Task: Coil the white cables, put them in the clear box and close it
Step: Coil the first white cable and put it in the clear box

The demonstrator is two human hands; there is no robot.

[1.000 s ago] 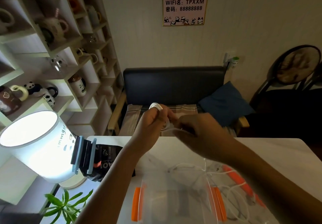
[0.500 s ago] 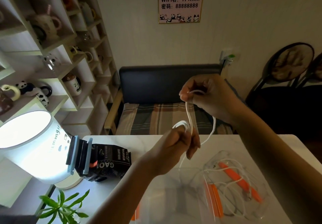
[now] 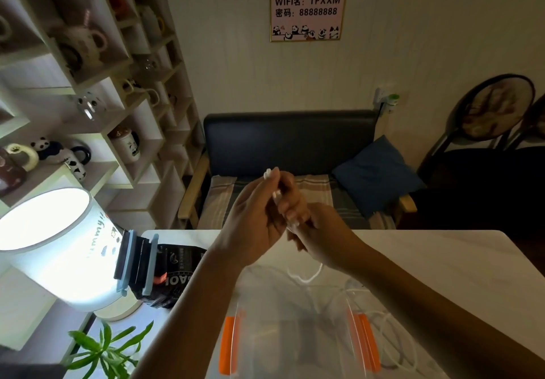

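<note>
White cable [image 3: 272, 185] runs steeply upright between both hands above the table [image 3: 442, 260], its end poking past the left hand [image 3: 259, 222], whose fingers pinch it. Right hand [image 3: 321, 237] grips it lower; slack loops down near the clear box [image 3: 295, 334].

Two hands meet above a white table [image 3: 427, 260]: the left hand [image 3: 259, 219] pinches a white cable [image 3: 305, 275], its end poking out at 12 o'clock, while the right hand [image 3: 321, 237] grips it at 3 o'clock. The clear box [image 3: 295, 343] sits at 6 o'clock.
</note>
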